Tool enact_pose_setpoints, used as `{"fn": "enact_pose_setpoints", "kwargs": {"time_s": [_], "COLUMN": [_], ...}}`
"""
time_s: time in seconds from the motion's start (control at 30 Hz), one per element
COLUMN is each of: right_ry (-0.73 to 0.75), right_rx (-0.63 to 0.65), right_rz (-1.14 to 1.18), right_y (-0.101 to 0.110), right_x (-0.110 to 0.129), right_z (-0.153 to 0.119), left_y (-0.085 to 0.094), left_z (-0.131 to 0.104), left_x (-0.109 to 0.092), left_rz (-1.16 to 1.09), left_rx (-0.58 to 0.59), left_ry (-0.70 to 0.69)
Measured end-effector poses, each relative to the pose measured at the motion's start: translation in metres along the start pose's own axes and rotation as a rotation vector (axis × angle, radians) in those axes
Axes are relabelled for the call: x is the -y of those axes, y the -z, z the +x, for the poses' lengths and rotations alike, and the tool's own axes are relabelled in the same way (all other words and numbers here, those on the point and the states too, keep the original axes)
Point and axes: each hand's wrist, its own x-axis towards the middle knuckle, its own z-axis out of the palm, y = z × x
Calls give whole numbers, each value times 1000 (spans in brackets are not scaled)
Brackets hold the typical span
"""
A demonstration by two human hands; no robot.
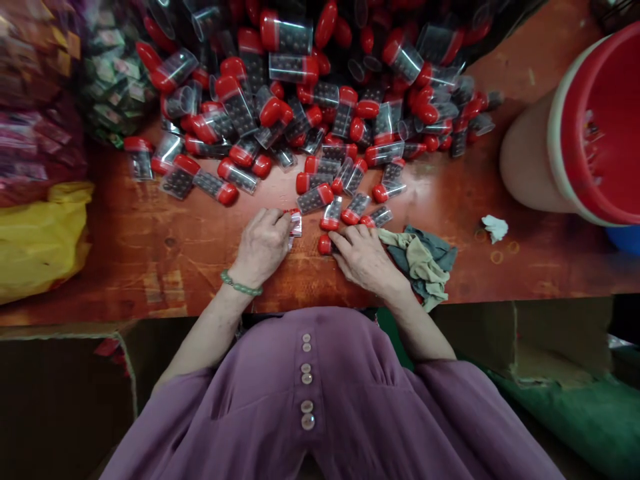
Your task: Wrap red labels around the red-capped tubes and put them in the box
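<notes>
My left hand (263,245) rests on the red-brown table (150,247), fingers closed on a small red-and-white packet (295,222). My right hand (364,257) lies beside it, fingers curled over a small clear container with a red cap (325,245). Just beyond both hands lie several more clear containers with red caps (315,198), filled with dark beads. A big heap of the same containers (300,87) covers the far half of the table.
A crumpled green and tan cloth (423,261) lies right of my right hand. A large red bucket (595,120) stands at the far right, a white scrap (495,227) near it. A yellow bag (40,237) and packet piles (35,100) sit at the left.
</notes>
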Motion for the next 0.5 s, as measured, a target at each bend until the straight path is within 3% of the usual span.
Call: {"fn": "enact_pose_setpoints", "kwargs": {"time_s": [0.1,0.2,0.33,0.5], "right_ry": [-17,-51,-143,-372], "right_rx": [-59,-109,-252,-382], "right_rz": [73,245,651,1189], "right_y": [-10,-17,-18,-12], "right_x": [-2,-2,-3,4], "right_z": [0,-2,-5,-2], "left_y": [0,1,10,25], "left_z": [3,3,-3,-19], "left_x": [3,9,11,0], "left_rz": [-38,-128,-257,-392], "left_rx": [-21,-122,-283,-315], "left_ry": [12,13,-14,-53]}}
